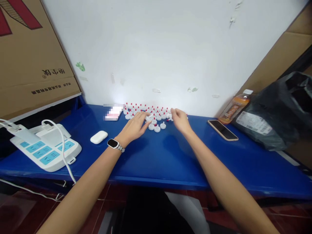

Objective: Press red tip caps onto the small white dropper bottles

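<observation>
Hard to see what's in the R hand (179, 119): its fingers are curled in & it hides a few of the red-tipped caps (159, 117) behind it; a red bit or two pokes out past the wrist side. A small white piece (169, 115) shows right at its fingertips, but can't tell if it's pinched or just lying behind. The L hand (135, 126) covers part of the cap group too. Its thumb & index stand a narrow gap apart w/ a whitish cap (150, 117) at the tips; held or only touched, can't tell from here.

Red-tipped caps sit mostly upright at the back of the blue table (156, 159), close to the wall (156, 48), btwn & beyond the hands, packed near each other. They're round, translucent white plastic, each w/ a small red tip. Nearer the front edge, just R of the L thumb, a few plain caps (157, 129) w/ bare white spouts.

Table's smooth & a bit glossy; wall's white w/ scuffs & peeling bits. Card (113, 112) at back L is pixelated, unreadable. Dark plastic bag (270, 113), crinkly, runs off far R; cardboard box (31, 58) is cut off far L. Amber bottle (234, 107) leans near the bag, label too blurry. Phone (223, 130) lies flat, screen dark.
</observation>
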Demonstrator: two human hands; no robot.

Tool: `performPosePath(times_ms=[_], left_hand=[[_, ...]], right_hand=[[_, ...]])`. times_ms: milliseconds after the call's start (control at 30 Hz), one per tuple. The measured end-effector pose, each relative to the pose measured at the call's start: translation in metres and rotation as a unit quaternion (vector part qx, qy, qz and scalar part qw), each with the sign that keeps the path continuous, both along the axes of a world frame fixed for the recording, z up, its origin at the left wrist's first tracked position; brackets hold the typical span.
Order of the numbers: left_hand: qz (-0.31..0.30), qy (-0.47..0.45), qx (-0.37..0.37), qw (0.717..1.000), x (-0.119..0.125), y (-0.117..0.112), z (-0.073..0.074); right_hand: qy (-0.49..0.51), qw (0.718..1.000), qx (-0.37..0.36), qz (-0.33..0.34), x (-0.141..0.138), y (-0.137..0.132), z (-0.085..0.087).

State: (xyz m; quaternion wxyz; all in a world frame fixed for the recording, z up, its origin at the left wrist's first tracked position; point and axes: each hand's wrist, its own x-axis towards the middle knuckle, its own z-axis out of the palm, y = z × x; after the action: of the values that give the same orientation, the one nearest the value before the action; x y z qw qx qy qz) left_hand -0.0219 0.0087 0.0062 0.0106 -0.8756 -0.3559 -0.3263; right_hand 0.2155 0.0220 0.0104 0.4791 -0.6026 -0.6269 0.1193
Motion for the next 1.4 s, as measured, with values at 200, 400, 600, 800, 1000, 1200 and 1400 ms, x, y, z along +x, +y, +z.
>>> performPosePath(times_ms=[200,400,600,800,1000,1200,1400], left_hand=[[-0.02,-0.008,-0.03,0.999,0.007,0.001,-0.005],[-0.015,0.008,-0.035,0.999,0.011,0.0,-0.008],[-0.012,0.016,-0.032,0.999,0.014,-0.003,-0.005],[0.025,-0.015,-0.041,0.999,0.011,-0.003,-0.004],[0.028,-0.019,-0.037,0.999,0.008,-0.001,-0.003],[0.018,-0.036,-0.036,0.999,0.007,-0.001,-0.001],[0.023,-0.037,-0.04,0.998,0.004,0.001,-0.002]], right_hand=[[-0.166,0.982,0.024,0.083,-0.014,0.007,-0.015],[-0.054,0.986,0.016,0.154,-0.021,0.003,-0.009],[0.066,0.959,-0.019,0.273,-0.029,-0.012,-0.001],[0.084,0.987,0.034,0.135,-0.015,0.01,-0.008],[-0.035,0.996,-0.057,0.051,-0.003,0.035,-0.026],[-0.057,0.995,-0.068,0.05,-0.002,0.036,-0.029],[-0.126,0.991,-0.037,0.037,-0.015,0.034,-0.015]])
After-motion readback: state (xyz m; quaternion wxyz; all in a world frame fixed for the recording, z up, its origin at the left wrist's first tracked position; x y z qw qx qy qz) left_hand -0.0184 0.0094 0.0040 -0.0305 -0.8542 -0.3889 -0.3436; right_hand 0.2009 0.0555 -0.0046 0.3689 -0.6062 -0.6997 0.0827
